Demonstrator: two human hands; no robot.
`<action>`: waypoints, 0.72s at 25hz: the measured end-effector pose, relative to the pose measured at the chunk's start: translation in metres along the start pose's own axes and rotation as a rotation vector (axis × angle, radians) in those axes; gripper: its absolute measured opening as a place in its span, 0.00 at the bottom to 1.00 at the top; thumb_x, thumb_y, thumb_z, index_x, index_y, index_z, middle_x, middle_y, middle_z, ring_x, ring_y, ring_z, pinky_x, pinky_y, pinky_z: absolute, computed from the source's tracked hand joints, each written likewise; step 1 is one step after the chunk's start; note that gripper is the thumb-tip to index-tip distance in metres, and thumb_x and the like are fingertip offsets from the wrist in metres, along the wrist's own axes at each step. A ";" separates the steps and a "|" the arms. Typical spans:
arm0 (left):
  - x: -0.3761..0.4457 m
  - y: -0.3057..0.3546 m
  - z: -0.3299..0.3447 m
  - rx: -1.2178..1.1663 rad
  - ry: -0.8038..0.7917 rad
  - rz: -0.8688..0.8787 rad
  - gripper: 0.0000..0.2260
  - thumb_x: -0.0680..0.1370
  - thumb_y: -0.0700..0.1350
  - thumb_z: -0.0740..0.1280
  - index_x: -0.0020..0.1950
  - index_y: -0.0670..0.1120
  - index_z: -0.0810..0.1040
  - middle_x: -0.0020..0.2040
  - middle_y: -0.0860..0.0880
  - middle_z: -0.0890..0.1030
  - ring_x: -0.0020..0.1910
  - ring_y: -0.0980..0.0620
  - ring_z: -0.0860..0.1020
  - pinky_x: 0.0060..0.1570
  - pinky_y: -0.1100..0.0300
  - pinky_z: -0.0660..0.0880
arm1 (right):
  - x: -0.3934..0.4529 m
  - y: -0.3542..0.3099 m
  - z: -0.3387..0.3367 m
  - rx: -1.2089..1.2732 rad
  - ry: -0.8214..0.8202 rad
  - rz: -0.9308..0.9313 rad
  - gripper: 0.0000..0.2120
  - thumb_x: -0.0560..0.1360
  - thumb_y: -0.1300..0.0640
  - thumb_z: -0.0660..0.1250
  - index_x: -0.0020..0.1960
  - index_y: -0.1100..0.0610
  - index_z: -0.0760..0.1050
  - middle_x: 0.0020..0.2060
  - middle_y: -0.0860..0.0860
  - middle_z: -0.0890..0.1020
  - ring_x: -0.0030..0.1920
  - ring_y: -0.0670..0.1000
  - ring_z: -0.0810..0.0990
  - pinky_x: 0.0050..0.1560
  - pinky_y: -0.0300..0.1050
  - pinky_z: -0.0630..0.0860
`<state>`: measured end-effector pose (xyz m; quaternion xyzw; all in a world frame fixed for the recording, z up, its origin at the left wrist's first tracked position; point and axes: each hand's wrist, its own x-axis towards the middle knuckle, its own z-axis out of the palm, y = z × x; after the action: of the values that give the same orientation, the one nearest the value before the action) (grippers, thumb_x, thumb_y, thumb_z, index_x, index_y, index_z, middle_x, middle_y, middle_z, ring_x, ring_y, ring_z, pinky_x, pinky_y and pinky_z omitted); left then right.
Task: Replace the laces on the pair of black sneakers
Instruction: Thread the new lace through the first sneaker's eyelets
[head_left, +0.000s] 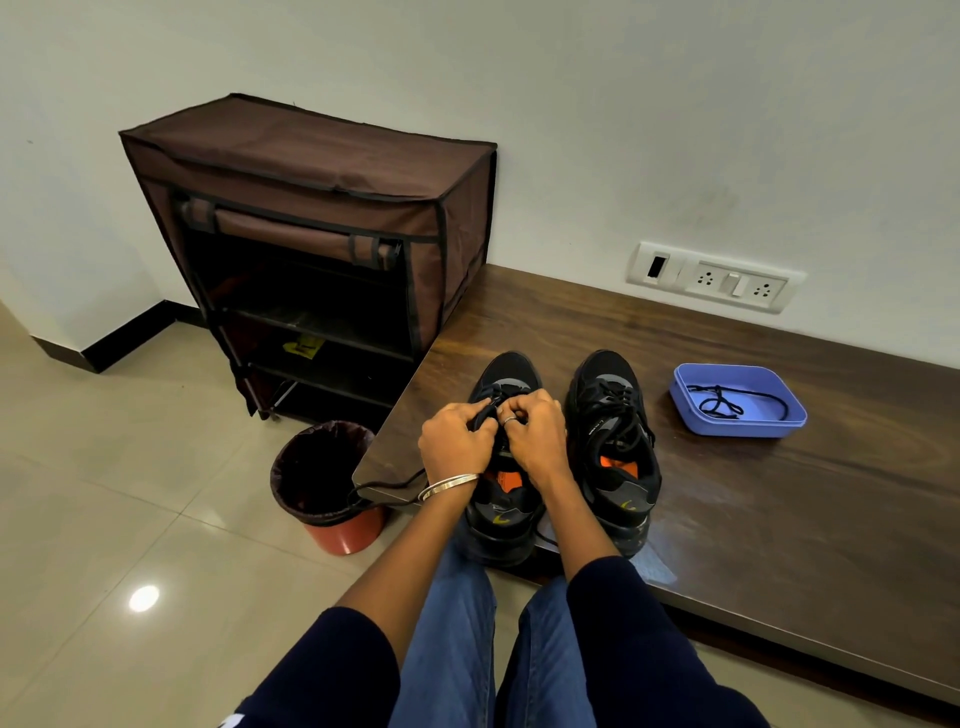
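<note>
Nearest the camera were the person's blue-jeaned knees and dark sleeves, both forearms reaching toward the left sneaker (503, 512), which stood at the near edge of the dark wooden worktop (779, 493) with its heel toward the person. Over that sneaker's lacing the two hands met: the left hand (454, 441), a silver bangle (448, 487) on its wrist, had its grip curled and pinching a black lace (485, 413), and the right hand (535, 434), a ring on one finger, was likewise curled with its fingertips nipping the lace just beside the left hand's. A loose run of black lace (387, 488) trailed from under the left wrist to the left of the sneaker, over the worktop's corner. Just right of the left sneaker stood the right sneaker (613, 447) — laced, orange showing inside. Left of the left sneaker and lower, on the tiled floor, stood a red bin (332, 514) with a dark liner. Well to the right of the sneakers sat a blue tray (740, 423) holding another black lace (719, 402). Farther back and left of the left sneaker stood a brown fabric shoe rack (311, 171) — its front open — against the white wall, and to the right on that wall, a white socket panel (717, 278).
</note>
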<state>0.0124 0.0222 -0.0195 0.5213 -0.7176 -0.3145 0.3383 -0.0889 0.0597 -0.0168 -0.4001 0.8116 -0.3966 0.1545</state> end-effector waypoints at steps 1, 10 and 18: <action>0.000 0.000 0.000 -0.004 0.000 0.000 0.13 0.72 0.47 0.70 0.56 0.52 0.83 0.55 0.51 0.83 0.54 0.50 0.80 0.53 0.57 0.74 | -0.002 -0.002 -0.002 -0.011 -0.012 -0.022 0.09 0.75 0.58 0.65 0.36 0.52 0.76 0.44 0.48 0.73 0.55 0.54 0.72 0.56 0.58 0.71; 0.000 -0.006 -0.011 0.023 -0.118 0.049 0.13 0.74 0.53 0.69 0.57 0.56 0.82 0.57 0.53 0.82 0.56 0.51 0.78 0.56 0.57 0.74 | -0.006 -0.006 0.001 -0.043 0.018 -0.033 0.11 0.77 0.60 0.64 0.36 0.50 0.72 0.45 0.48 0.72 0.56 0.55 0.71 0.56 0.60 0.71; 0.027 0.000 -0.019 -0.043 -0.219 -0.084 0.04 0.74 0.53 0.71 0.44 0.55 0.84 0.40 0.55 0.84 0.44 0.55 0.82 0.48 0.59 0.77 | -0.007 -0.003 -0.001 -0.051 0.001 -0.008 0.07 0.77 0.58 0.63 0.42 0.52 0.79 0.50 0.50 0.75 0.60 0.54 0.70 0.55 0.51 0.64</action>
<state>0.0216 -0.0056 -0.0046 0.5062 -0.7208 -0.3988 0.2554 -0.0835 0.0650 -0.0142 -0.4068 0.8201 -0.3765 0.1422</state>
